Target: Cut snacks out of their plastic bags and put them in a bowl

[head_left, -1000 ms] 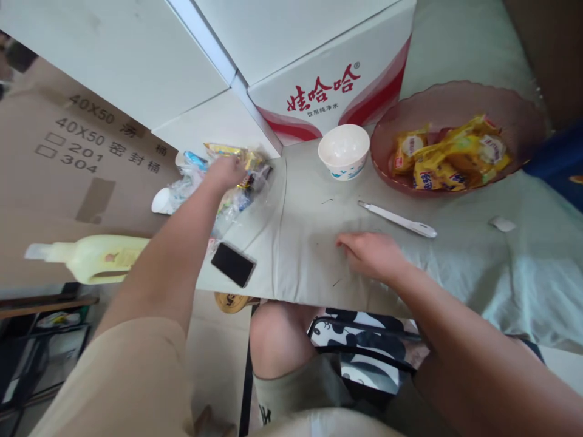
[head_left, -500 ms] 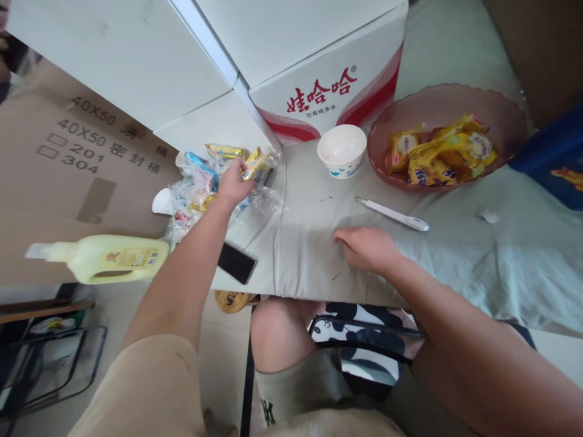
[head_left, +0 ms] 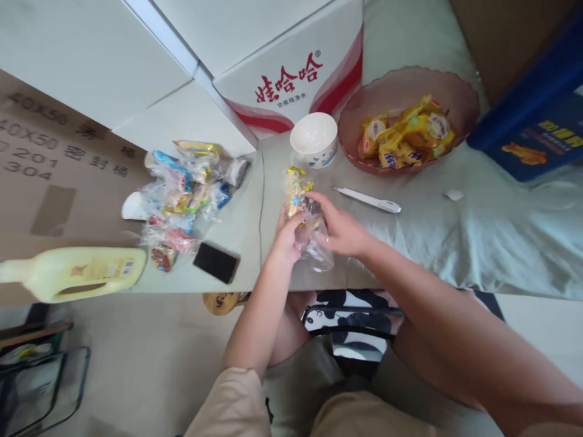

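Both of my hands meet over the grey-green cloth near the table's front edge. My left hand (head_left: 286, 238) is closed on a snack packet (head_left: 298, 189) with a yellow printed top and a clear crinkled lower part. My right hand (head_left: 340, 229) grips the same packet from the right, fingers curled round its clear end. A heap of wrapped snacks (head_left: 189, 188) in clear wrappers lies to the left of my hands. A black phone (head_left: 216, 263) lies flat just below that heap.
A white bowl (head_left: 314, 138) and a pink dish (head_left: 405, 91) of yellow packets stand behind my hands, a white pen-like tool (head_left: 367, 199) between. White cartons (head_left: 291, 67) rise at the back. A yellow bottle (head_left: 75, 281) lies far left, a blue box (head_left: 528, 127) far right.
My left hand left the snack heap and carried one packet right to the table's middle. My right hand rose off the cloth and took hold of it too. The view shifted right.
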